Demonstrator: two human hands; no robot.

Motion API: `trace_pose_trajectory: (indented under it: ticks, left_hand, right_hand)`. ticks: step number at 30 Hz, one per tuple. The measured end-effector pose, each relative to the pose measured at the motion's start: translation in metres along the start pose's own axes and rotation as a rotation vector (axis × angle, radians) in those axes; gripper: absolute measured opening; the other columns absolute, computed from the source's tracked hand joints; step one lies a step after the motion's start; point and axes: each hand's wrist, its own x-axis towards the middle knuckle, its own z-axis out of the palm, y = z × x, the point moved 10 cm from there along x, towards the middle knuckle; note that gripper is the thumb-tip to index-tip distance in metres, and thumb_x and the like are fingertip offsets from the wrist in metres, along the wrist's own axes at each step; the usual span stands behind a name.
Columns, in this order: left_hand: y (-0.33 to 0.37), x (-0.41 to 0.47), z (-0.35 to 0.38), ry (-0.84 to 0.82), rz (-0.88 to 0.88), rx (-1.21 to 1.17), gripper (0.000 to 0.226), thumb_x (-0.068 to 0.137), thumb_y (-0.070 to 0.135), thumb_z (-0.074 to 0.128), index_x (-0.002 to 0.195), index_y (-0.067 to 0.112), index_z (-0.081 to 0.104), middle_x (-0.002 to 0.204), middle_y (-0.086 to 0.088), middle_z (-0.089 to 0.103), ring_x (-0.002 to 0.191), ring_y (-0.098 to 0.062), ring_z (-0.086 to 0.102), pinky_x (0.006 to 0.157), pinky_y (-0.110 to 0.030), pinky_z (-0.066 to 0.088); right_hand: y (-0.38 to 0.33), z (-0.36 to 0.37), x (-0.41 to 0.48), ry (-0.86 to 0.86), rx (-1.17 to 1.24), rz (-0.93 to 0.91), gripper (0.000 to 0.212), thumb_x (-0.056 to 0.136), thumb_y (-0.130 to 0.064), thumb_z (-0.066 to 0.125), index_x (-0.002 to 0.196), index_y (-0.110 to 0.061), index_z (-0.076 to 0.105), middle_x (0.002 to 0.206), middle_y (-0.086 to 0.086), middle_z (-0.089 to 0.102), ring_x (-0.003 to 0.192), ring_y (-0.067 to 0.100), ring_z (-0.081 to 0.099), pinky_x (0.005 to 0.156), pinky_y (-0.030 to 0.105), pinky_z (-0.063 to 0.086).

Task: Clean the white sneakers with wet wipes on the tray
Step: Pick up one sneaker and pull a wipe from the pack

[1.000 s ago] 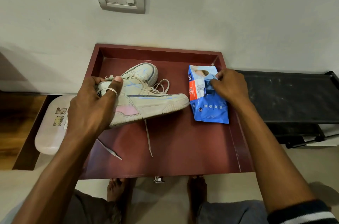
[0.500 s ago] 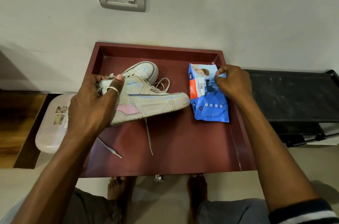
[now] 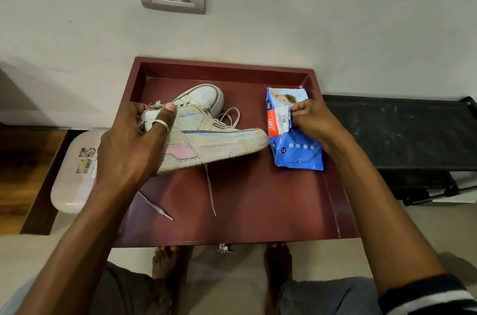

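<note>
The blue crinkly wipes pack (image 3: 296, 157) lies flat in the right half of the red tray (image 3: 258, 211), its long axis running towards the tray's back wall. I can read "72" in a small circle, but the red label is too blurred to read. My right hand (image 3: 313, 122) pinches the pack's flap. My left hand (image 3: 131, 149) grips the heel of a scuffed white sneaker (image 3: 222, 143) in the tray's left half, toe pointing right.

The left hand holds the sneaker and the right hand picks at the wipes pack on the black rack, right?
Not quite. In the head view the blue wet wipes pack lies in the red tray, beside the black rack, not on it. The left hand does hold the sneaker, and the right hand does pick at the pack.
</note>
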Motion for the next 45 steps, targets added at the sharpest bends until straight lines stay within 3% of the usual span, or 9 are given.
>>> trace_pose_trajectory:
  ticks: [3, 6, 9, 11, 15, 18, 23, 32, 45]
  left_hand:
    - [-0.001, 0.0, 0.0, 0.003, 0.001, 0.003, 0.05, 0.088, 0.073, 0.049, 0.104, 0.027, 0.056, 0.1, 0.003, 0.066, 0.099, -0.028, 0.062, 0.09, -0.046, 0.051]
    - [0.0, 0.0, 0.0, 0.002, 0.006, 0.0, 0.05, 0.088, 0.074, 0.049, 0.103, 0.027, 0.056, 0.097, 0.006, 0.066, 0.096, -0.027, 0.062, 0.088, -0.046, 0.052]
    - [0.001, -0.001, 0.0, 0.002, 0.015, -0.004, 0.049, 0.088, 0.072, 0.05, 0.104, 0.027, 0.056, 0.098, 0.005, 0.066, 0.097, -0.027, 0.062, 0.089, -0.046, 0.052]
    - [0.002, -0.001, -0.001, 0.005, 0.018, -0.005, 0.048, 0.089, 0.071, 0.05, 0.104, 0.026, 0.057, 0.099, 0.005, 0.066, 0.098, -0.027, 0.062, 0.09, -0.046, 0.052]
    - [0.002, -0.001, -0.001, 0.003, 0.016, -0.009, 0.048, 0.088, 0.072, 0.05, 0.104, 0.027, 0.057, 0.097, 0.007, 0.066, 0.097, -0.026, 0.063, 0.089, -0.047, 0.053]
    - [0.001, 0.0, -0.001, 0.002, 0.01, -0.007, 0.048, 0.088, 0.073, 0.05, 0.103, 0.028, 0.057, 0.096, 0.009, 0.066, 0.097, -0.026, 0.063, 0.089, -0.046, 0.053]
    - [0.001, -0.001, 0.0, 0.0, 0.008, 0.005, 0.047, 0.089, 0.071, 0.05, 0.105, 0.027, 0.056, 0.099, 0.006, 0.065, 0.097, -0.025, 0.061, 0.087, -0.043, 0.05]
    - [0.002, 0.0, 0.0, -0.009, 0.016, 0.01, 0.047, 0.089, 0.071, 0.05, 0.104, 0.028, 0.056, 0.093, 0.013, 0.064, 0.093, -0.024, 0.063, 0.085, -0.043, 0.052]
    - [0.003, -0.001, 0.0, -0.012, 0.035, 0.015, 0.048, 0.09, 0.072, 0.05, 0.106, 0.028, 0.057, 0.1, 0.007, 0.067, 0.097, -0.025, 0.062, 0.089, -0.046, 0.051]
  right_hand:
    - [0.0, -0.01, 0.004, 0.131, -0.23, -0.06, 0.013, 0.087, -0.011, 0.063, 0.083, -0.023, 0.064, 0.094, -0.001, 0.07, 0.09, 0.016, 0.065, 0.077, 0.031, 0.054]
    - [-0.011, -0.019, 0.0, 0.245, -0.509, -0.145, 0.018, 0.089, -0.025, 0.062, 0.071, -0.023, 0.064, 0.076, -0.004, 0.065, 0.073, 0.019, 0.063, 0.063, 0.028, 0.049]
    - [-0.006, -0.003, 0.002, 0.098, -0.635, -0.152, 0.035, 0.097, -0.029, 0.053, 0.063, -0.021, 0.055, 0.069, -0.001, 0.056, 0.059, 0.016, 0.051, 0.05, 0.022, 0.03]
    - [-0.006, 0.007, 0.004, 0.006, -0.683, -0.185, 0.027, 0.098, -0.026, 0.052, 0.082, -0.015, 0.069, 0.084, 0.005, 0.066, 0.063, 0.015, 0.051, 0.053, 0.022, 0.032]
    - [-0.013, 0.008, 0.002, -0.003, -0.649, -0.25, 0.031, 0.092, -0.014, 0.059, 0.12, -0.02, 0.071, 0.12, 0.006, 0.07, 0.097, 0.027, 0.066, 0.074, 0.029, 0.05]
    - [-0.014, 0.012, -0.001, 0.003, -0.709, -0.265, 0.037, 0.091, -0.015, 0.061, 0.127, -0.018, 0.066, 0.123, 0.01, 0.068, 0.104, 0.031, 0.064, 0.086, 0.038, 0.055]
    - [-0.009, 0.011, -0.005, 0.043, -0.786, -0.25, 0.045, 0.092, -0.024, 0.063, 0.137, -0.022, 0.057, 0.127, 0.013, 0.063, 0.111, 0.033, 0.06, 0.087, 0.043, 0.052]
    - [-0.021, 0.008, -0.009, 0.152, -0.876, -0.334, 0.04, 0.092, -0.03, 0.065, 0.13, -0.018, 0.061, 0.118, 0.012, 0.068, 0.099, 0.031, 0.065, 0.082, 0.04, 0.053]
    - [-0.01, 0.001, -0.002, 0.153, -0.763, -0.199, 0.032, 0.091, -0.025, 0.064, 0.122, -0.017, 0.065, 0.114, 0.009, 0.067, 0.098, 0.03, 0.063, 0.071, 0.031, 0.042]
